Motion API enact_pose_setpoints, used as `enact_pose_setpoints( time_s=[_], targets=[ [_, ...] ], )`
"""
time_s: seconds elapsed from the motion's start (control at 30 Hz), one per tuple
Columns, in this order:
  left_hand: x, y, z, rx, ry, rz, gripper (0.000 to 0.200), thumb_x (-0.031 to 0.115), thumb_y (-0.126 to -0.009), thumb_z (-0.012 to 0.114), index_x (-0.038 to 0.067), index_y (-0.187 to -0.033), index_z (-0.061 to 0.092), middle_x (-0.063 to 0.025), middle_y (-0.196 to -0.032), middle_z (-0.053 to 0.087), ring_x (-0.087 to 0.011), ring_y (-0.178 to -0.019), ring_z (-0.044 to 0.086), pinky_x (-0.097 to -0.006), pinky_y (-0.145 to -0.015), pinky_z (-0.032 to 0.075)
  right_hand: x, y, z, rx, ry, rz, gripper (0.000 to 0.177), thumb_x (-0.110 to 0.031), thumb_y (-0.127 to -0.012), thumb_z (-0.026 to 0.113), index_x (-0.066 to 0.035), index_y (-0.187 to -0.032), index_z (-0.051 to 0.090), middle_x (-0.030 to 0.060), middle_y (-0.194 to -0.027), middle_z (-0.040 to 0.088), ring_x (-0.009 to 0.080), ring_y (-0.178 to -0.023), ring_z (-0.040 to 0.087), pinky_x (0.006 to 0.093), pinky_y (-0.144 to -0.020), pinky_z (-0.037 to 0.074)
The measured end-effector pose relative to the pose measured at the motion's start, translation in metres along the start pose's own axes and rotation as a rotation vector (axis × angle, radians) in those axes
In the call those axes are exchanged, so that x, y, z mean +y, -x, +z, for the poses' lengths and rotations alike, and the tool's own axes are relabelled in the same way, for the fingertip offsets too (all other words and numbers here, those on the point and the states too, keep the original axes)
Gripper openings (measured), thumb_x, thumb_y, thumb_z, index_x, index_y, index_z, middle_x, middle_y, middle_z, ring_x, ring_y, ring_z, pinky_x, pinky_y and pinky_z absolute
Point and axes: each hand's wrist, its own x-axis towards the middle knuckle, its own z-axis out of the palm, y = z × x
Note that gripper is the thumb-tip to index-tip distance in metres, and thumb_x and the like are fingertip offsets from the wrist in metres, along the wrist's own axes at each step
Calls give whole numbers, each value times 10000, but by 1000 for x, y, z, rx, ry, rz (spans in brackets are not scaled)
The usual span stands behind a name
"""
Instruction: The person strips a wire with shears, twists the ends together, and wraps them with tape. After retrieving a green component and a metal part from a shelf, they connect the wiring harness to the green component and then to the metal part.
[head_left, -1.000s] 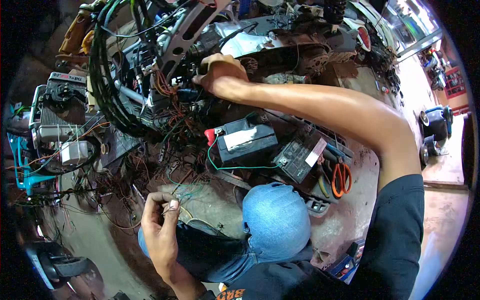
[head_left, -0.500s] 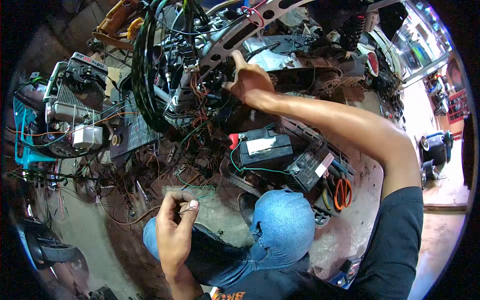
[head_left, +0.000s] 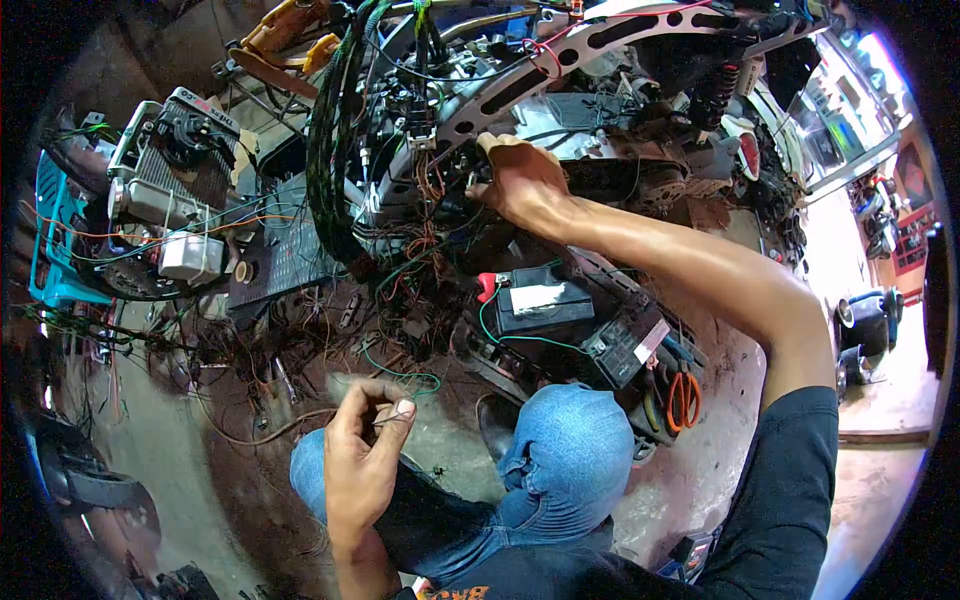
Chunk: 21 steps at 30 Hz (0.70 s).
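My left hand (head_left: 365,455) is raised over the floor in front of my knee. Its thumb and index finger are pinched together on something thin and dark, too small to name. Stretched forward, my right hand (head_left: 525,185) is at the motorcycle's silver frame (head_left: 500,95), beside a bundle of brown wires (head_left: 430,185). Its fingers are curled and the tips are partly hidden, with a small part by the thumb that I cannot make out. A thick black cable harness (head_left: 325,170) hangs to the left of the right hand.
A black battery (head_left: 545,318) with a red terminal cover stands below the frame, wired in green to a second battery (head_left: 622,350). Orange-handled scissors (head_left: 684,400) lie beside it. Loose wires cover the floor. A radiator (head_left: 185,145) is at left, a shock absorber (head_left: 718,95) at upper right.
The view has shifted slightly, so the motorcycle appears further right and lower. My right hand's fingers have curled in more at the frame. The left hand keeps its pinch.
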Motion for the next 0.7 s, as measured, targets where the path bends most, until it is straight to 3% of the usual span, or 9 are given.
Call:
enact_pose_setpoints(
  time_s=[0.13, 0.27, 0.3, 0.43, 0.57, 0.7],
  targets=[
    [-1, 0, -2, -24, -3, 4, 82, 35, -976, 688, 12, -1013, 619, 42, -814, 567, -38, -757, 460, -213, -680, 390, -4, -12, -9, -87, 140, 23, 590, -320, -812, 836, -25, -1257, 584, 236, -1024, 647, 460, -1020, 653, 512, -826, 543],
    [1, -1, -1, -23, 2, -10, 80, 31, -976, 685, 9, -1022, 624, 42, -814, 564, -38, -756, 457, -215, -675, 386, 18, -24, 19, 95, 342, -200, 430, -305, -765, 835, -37, -1063, 678, 200, -948, 647, 411, -947, 655, 478, -795, 544],
    [0, -2, -1, -26, 3, -3, 79, 29, -976, 684, 8, -1024, 625, 42, -815, 565, -37, -756, 457, -215, -674, 386, 11, -28, 21, 45, 404, -82, 380, -298, -741, 834, -47, -994, 701, 182, -925, 648, 386, -927, 648, 474, -799, 535],
    [2, 0, -5, -62, -9, -64, 78, 55, -984, 664, 31, -1037, 611, 25, -939, 585, -62, -869, 507, -226, -791, 414, 12, -18, 3, 82, 298, -190, 390, -323, -785, 818, -65, -1053, 699, 164, -991, 646, 346, -953, 643, 486, -812, 513],
    [4, -2, -3, -54, 2, -33, 81, 46, -978, 675, 22, -1027, 614, 33, -884, 572, -52, -819, 480, -221, -738, 395, 8, -9, -6, -102, 369, -274, 429, -381, -823, 786, -71, -1101, 683, 138, -1071, 606, 333, -1057, 603, 443, -880, 489],
    [-4, -4, -2, -39, -8, 2, 83, 26, -971, 685, -1, -1017, 622, 43, -787, 558, -38, -729, 441, -217, -645, 372, 5, -5, -17, 15, 367, -341, 559, -450, -705, 851, -53, -1059, 681, 124, -1172, 598, 310, -1145, 568, 459, -911, 483]
  ],
)
